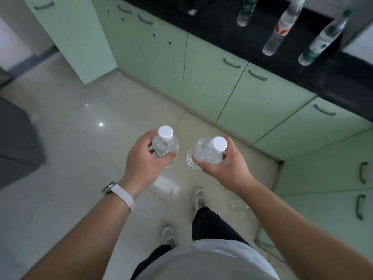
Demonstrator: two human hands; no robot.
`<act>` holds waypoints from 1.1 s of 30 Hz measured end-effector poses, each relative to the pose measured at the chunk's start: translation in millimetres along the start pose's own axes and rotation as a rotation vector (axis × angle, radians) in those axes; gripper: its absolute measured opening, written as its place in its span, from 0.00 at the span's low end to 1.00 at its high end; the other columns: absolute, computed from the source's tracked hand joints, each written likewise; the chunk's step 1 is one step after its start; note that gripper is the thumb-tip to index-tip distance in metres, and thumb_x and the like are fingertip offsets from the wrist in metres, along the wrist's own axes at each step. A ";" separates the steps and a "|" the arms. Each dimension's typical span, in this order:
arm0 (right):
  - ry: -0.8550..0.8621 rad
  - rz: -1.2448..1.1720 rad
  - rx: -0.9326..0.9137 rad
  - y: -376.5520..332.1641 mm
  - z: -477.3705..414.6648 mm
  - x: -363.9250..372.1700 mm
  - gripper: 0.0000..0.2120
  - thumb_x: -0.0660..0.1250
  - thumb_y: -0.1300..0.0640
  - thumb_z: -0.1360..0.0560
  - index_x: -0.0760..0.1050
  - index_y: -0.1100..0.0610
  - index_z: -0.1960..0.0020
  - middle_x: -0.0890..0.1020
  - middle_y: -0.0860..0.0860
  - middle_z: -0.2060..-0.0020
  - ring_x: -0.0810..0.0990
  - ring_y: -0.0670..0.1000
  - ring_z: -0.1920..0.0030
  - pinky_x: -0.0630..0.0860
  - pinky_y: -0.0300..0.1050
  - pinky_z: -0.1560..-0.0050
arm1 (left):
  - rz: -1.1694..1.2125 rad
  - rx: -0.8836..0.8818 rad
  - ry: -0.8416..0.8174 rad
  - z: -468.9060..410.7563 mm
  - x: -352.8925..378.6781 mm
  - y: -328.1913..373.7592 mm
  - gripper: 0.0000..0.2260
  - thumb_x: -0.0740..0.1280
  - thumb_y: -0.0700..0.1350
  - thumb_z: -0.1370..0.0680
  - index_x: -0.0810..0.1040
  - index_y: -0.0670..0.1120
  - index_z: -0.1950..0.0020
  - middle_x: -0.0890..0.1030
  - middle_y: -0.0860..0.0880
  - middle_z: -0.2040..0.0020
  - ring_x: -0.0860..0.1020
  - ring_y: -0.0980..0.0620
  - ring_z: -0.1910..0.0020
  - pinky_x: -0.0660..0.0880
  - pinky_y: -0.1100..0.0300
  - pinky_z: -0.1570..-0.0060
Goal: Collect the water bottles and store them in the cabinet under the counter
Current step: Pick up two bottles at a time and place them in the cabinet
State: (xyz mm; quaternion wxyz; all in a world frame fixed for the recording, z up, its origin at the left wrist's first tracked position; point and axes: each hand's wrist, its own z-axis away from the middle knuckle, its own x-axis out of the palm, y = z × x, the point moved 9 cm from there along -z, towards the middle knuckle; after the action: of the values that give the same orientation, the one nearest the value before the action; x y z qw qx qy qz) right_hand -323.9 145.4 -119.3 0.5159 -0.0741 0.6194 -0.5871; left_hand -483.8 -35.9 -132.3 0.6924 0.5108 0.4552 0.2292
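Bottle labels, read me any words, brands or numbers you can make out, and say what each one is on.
No text here can be read.
Left counter bottle, green label: too blurred.
Middle counter bottle, red-and-white label: too blurred.
Right counter bottle, white-and-green label: too blurred.
Left-hand bottle and right-hand bottle: plain white caps, no print in view.

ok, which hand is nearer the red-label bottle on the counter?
Right. The right hand, gripping a capped bottle, is below the red-label bottle and a little left of it in the view. The left hand, gripping the other capped bottle, is farther left still.
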 end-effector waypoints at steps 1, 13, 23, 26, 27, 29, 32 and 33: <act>-0.023 -0.014 -0.012 -4.1 -13.3 3.0 0.29 0.81 0.46 0.37 0.69 0.42 0.43 0.80 0.42 0.52 0.80 0.43 0.54 0.78 0.40 0.54 | 0.004 -0.017 0.015 -8.7 -2.4 0.4 0.23 0.82 0.47 0.34 0.78 0.62 0.44 0.82 0.58 0.45 0.81 0.62 0.47 0.79 0.65 0.48; -0.321 -0.147 -0.186 -74.2 -198.7 22.8 0.29 0.81 0.53 0.36 0.70 0.44 0.41 0.78 0.40 0.51 0.79 0.43 0.52 0.74 0.32 0.55 | 0.004 -0.160 0.239 -129.0 -33.4 35.6 0.24 0.83 0.47 0.35 0.75 0.63 0.46 0.82 0.58 0.46 0.82 0.56 0.46 0.81 0.54 0.44; -0.447 -0.150 -0.297 -156.3 -280.3 68.7 0.35 0.81 0.53 0.37 0.69 0.48 0.33 0.79 0.46 0.44 0.80 0.45 0.48 0.76 0.38 0.48 | -0.009 -0.175 0.442 -184.3 -98.1 45.8 0.23 0.81 0.41 0.32 0.77 0.50 0.40 0.82 0.55 0.46 0.81 0.60 0.47 0.81 0.64 0.51; -0.492 -0.104 -0.356 -188.4 -287.8 97.5 0.32 0.81 0.53 0.36 0.71 0.46 0.37 0.79 0.42 0.48 0.79 0.41 0.50 0.72 0.31 0.54 | 0.016 -0.181 0.517 -190.6 -130.5 35.8 0.23 0.80 0.40 0.31 0.77 0.49 0.39 0.82 0.55 0.47 0.81 0.59 0.46 0.80 0.66 0.55; -0.508 -0.087 -0.368 -198.0 -289.8 109.1 0.31 0.81 0.53 0.36 0.71 0.46 0.38 0.79 0.41 0.48 0.79 0.41 0.51 0.72 0.31 0.54 | 0.027 -0.184 0.530 -193.7 -142.0 30.8 0.23 0.80 0.39 0.31 0.77 0.49 0.39 0.81 0.55 0.47 0.81 0.59 0.46 0.79 0.68 0.57; -0.539 -0.051 -0.388 -215.9 -294.3 135.1 0.33 0.81 0.53 0.37 0.71 0.46 0.36 0.78 0.43 0.46 0.79 0.44 0.49 0.74 0.35 0.49 | 0.035 -0.182 0.540 -203.9 -165.9 18.3 0.24 0.80 0.39 0.31 0.76 0.49 0.39 0.81 0.55 0.46 0.80 0.61 0.47 0.77 0.71 0.58; -0.562 -0.022 -0.396 -242.2 -303.0 176.4 0.34 0.81 0.52 0.37 0.71 0.46 0.35 0.78 0.43 0.44 0.79 0.44 0.48 0.75 0.39 0.47 | 0.031 -0.176 0.544 -224.6 -206.5 -6.8 0.24 0.80 0.41 0.31 0.75 0.52 0.39 0.80 0.57 0.46 0.80 0.62 0.48 0.78 0.70 0.57; -0.558 -0.017 -0.397 -251.1 -306.9 190.0 0.33 0.81 0.52 0.37 0.71 0.45 0.36 0.78 0.43 0.44 0.79 0.43 0.48 0.74 0.38 0.49 | 0.033 -0.173 0.542 -232.7 -220.7 -15.9 0.23 0.80 0.41 0.31 0.75 0.54 0.40 0.80 0.57 0.45 0.80 0.62 0.47 0.79 0.70 0.55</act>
State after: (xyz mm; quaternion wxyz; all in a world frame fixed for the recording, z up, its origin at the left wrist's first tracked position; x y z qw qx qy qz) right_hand -762.6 137.4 -90.4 0.6362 -0.3358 0.5559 -0.4166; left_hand -793.3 -98.4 -74.3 0.5827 0.3773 0.5939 0.4067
